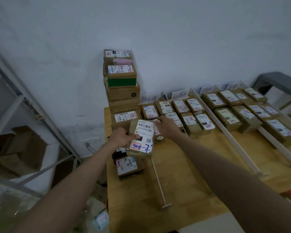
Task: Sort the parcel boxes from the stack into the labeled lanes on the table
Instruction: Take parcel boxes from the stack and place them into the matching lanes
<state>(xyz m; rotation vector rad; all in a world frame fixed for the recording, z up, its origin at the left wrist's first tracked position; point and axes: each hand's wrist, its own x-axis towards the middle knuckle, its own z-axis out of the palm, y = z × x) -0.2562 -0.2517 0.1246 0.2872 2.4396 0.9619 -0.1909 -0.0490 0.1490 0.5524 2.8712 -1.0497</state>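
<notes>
The left hand (120, 137) clasped a labelled parcel box (142, 137) above the desk (191, 174) beside the stack (122, 84); the right hand (165, 126), seemingly spread, steadied its far edge. Best read the stamp, then lower it flat into the matching lane.

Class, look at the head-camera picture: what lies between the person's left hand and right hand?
In the head view, the held parcel with the 070-070-A80 label spans the gap: the left hand grips its left edge, and the right hand reaches at its upper right corner.

A parcel sorting room: labelled cardboard boxes (213, 100) fill divided lanes on a wooden worktop (191, 165), metal shelving (23, 101) at frame left.
</notes>
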